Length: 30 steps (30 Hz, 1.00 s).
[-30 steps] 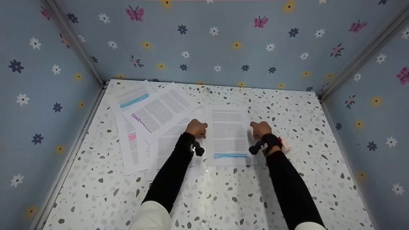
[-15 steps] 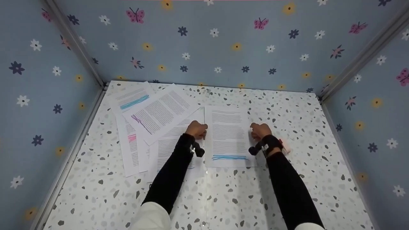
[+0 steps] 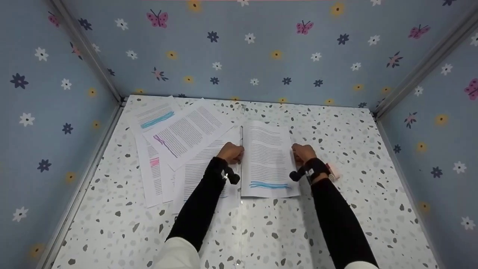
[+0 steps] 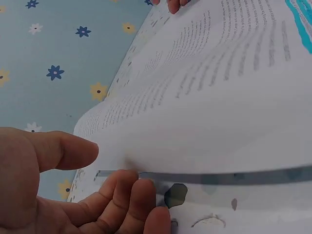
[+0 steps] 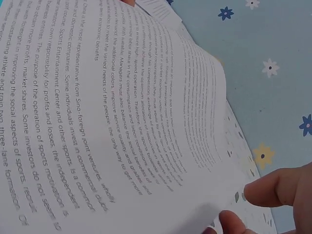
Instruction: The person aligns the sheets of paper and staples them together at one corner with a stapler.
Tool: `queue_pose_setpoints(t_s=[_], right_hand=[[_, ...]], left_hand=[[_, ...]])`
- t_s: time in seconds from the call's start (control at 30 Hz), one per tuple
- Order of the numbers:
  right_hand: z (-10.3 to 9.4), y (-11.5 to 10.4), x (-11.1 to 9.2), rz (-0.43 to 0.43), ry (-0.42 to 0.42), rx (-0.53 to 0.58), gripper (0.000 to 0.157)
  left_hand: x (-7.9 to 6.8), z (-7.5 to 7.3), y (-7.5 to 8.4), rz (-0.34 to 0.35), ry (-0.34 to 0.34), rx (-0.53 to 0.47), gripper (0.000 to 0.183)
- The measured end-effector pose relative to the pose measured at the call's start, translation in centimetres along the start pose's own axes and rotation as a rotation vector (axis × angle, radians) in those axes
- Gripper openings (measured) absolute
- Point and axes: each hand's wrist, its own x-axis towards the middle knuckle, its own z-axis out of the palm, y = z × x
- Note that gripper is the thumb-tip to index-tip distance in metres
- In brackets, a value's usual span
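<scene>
A printed sheet of paper (image 3: 269,157) with a blue highlighted band near its bottom lies before me, bowed upward, its left edge raised off the table. My left hand (image 3: 230,152) holds that left edge; in the left wrist view, the left hand (image 4: 97,190) has curled fingers at the edge and the thumb on the upper side. The right edge is held by my right hand (image 3: 303,152). In the right wrist view, the right hand (image 5: 273,200) shows its thumb above and fingertips partly hidden under the paper (image 5: 117,161).
Several overlapping printed sheets (image 3: 190,129) with blue, pink and purple marks spread to the left, partly under my left forearm. A small pale pink object (image 3: 334,172) is partly hidden behind my right wrist. Flowered panels (image 3: 239,48) enclose the speckled table (image 3: 276,231).
The sheet was flat and has bowed up, its left edge lifting and shifting slightly right. My left hand has moved a little to the right; the right hand slightly left.
</scene>
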Motion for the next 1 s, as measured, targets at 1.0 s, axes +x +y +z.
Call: queue_pose_setpoints(t_s=[1.0], right_hand=[[-2.6, 2.1, -1.9, -0.223, 0.135, -0.186, 0.026]], left_hand=[[-1.5, 1.5, 1.0, 0.187, 0.012, 0.224, 0.02]])
